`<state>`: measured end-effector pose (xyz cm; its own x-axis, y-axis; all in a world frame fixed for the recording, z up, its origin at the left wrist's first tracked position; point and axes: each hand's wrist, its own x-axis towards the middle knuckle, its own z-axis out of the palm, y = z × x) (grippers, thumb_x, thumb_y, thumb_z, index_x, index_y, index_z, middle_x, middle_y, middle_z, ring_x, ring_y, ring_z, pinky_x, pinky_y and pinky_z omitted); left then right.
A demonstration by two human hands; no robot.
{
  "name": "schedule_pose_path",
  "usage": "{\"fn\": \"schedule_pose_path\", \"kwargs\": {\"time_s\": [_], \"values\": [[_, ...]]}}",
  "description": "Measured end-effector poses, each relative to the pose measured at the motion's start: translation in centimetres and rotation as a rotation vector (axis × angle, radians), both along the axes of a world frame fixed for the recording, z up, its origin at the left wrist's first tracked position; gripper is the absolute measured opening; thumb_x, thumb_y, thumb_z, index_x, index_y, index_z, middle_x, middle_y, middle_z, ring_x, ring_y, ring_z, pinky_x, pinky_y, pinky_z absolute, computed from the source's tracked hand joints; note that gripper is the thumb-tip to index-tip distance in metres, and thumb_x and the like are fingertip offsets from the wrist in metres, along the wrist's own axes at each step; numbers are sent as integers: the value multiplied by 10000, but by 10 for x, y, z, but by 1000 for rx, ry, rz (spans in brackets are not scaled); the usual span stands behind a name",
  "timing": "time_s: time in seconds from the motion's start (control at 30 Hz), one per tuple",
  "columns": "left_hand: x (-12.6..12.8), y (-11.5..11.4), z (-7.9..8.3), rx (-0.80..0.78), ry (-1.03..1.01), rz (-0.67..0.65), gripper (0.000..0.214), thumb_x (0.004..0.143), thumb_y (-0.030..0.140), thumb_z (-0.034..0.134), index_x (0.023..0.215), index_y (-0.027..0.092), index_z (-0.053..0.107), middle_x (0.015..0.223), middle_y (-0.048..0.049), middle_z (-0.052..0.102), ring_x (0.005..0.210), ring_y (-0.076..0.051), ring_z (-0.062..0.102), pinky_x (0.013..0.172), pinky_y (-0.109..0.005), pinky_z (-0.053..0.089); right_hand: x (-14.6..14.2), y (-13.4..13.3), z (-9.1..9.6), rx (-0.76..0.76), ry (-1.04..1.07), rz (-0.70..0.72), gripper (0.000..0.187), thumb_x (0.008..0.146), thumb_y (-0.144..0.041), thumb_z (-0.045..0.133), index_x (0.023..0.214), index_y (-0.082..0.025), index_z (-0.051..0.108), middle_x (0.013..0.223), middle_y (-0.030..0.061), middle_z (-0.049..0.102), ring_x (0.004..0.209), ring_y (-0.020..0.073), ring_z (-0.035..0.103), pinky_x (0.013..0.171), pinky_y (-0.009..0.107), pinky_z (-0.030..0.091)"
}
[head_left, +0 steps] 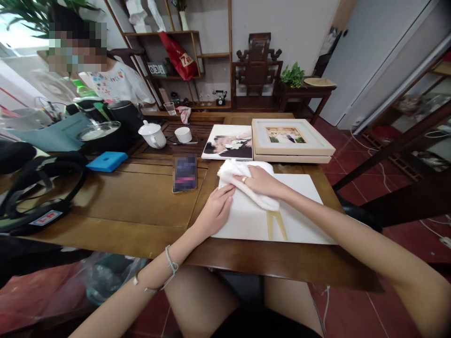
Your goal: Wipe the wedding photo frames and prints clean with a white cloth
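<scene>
White cloth [259,198]; teapot [155,138] w/ lid [150,124]

There is one white cloth [264,200], one white board [243,225], one smartphone [185,173] and two white cups [152,135] [183,135].

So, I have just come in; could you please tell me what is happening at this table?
At the wooden table, the right hand holds a bunched white cloth against a white panel. The left hand rests at the panel's left edge, its fingers close to the cloth. Two tan strips show on the panel's near side. Beyond it lie a photo panel and a framed photo; a smartphone lies to the left.
</scene>
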<state>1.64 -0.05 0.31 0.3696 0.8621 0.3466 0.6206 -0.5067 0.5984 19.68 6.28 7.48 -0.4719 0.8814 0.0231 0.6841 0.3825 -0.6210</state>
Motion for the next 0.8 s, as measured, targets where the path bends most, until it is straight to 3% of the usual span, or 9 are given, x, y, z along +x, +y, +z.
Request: {"fn": "schedule_pose_path", "kwargs": {"time_s": [0.13, 0.23, 0.43, 0.6, 0.7, 0.8], "values": [[0, 0, 1, 20, 3, -14, 400, 994, 246, 342, 1259, 133, 620, 1286, -144, 619, 1237, -273, 548, 1093, -490, 403, -16, 9, 0, -31, -35, 75, 328, 904, -424, 541, 1004, -148, 689, 1081, 133, 721, 959, 287, 655, 817, 332, 469], [-1, -1, -1, 4, 7, -8, 408, 996, 250, 338, 1276, 122, 605, 1318, -148, 604, 1269, -276, 526, 1112, -503, 380, -4, 6, 1, -23, -74, 59, 382, 909, -437, 522, 1062, -123, 677, 1156, 175, 689, 1044, 326, 631, 866, 368, 461], [-1, -2, -2, -26, 3, -1, 415, 997, 255, 332, 1314, 141, 573, 1406, -131, 552, 1353, -260, 463, 1158, -513, 315, 65, -10, -7, 13, -34, 4, 442, 943, -455, 442, 1252, -186, 611, 1311, 115, 623, 1204, 314, 561, 1026, 425, 403], [0, -2, -1, -46, 13, 4, 421, 1000, 261, 321, 1324, 145, 563, 1421, -127, 541, 1376, -252, 439, 1168, -512, 295, 120, -25, -28, 108, -120, -164, 532, 903, -481, 463, 1357, -212, 538, 1439, 102, 516, 1360, 344, 409, 1128, 511, 314], [0, -3, 0, -49, 20, -4, 424, 999, 270, 329, 1338, 146, 551, 1432, -131, 529, 1387, -258, 423, 1170, -521, 285, 128, -51, -33, 238, -199, -36, 573, 882, -374, 471, 1426, -195, 448, 1488, 105, 456, 1397, 306, 360, 1166, 526, 250], [0, -3, 0, -48, 12, -13, 417, 995, 277, 343, 1342, 174, 551, 1436, -123, 526, 1391, -267, 418, 1167, -535, 284, 113, -89, -30, 329, -325, 135, 702, 783, -233, 527, 1466, -158, 383, 1524, 139, 394, 1432, 313, 282, 1167, 570, 210]]}}
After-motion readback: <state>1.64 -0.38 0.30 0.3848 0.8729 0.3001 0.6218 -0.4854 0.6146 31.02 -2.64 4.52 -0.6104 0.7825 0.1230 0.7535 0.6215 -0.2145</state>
